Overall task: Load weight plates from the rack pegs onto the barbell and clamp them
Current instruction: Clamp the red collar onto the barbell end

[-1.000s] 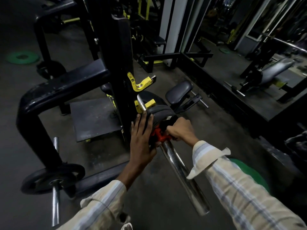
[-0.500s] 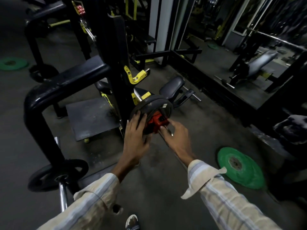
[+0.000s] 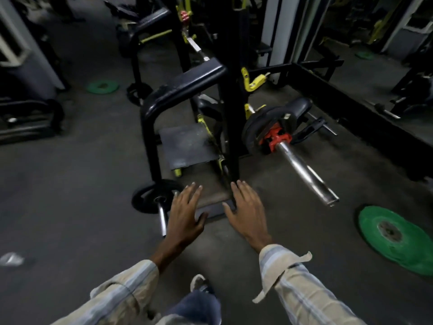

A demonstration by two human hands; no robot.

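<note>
left hand (image 3: pixel 185 215), right hand (image 3: pixel 247 212), fingers spread

My sleeves (image 3: pixel 311 289) are pale beige with blue-grey stripes. The barbell collar (image 3: pixel 277 139) is red, its sleeve (image 3: pixel 304 171) chrome, the loaded plates (image 3: pixel 264 123) black. Green plate (image 3: pixel 396 238) lower right; yellow hook (image 3: pixel 251 82) on the black rack (image 3: pixel 230 95).

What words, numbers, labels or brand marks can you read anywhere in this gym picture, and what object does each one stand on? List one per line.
No text can be read in this view.
Black weight plate on the barbell: a small pale label near its top edge, too blurred to read.
Red clamp: no legible marking.
Green plate on the floor: worn hub, nothing legible.
Black plate on the rack peg: no legible marking.
</note>
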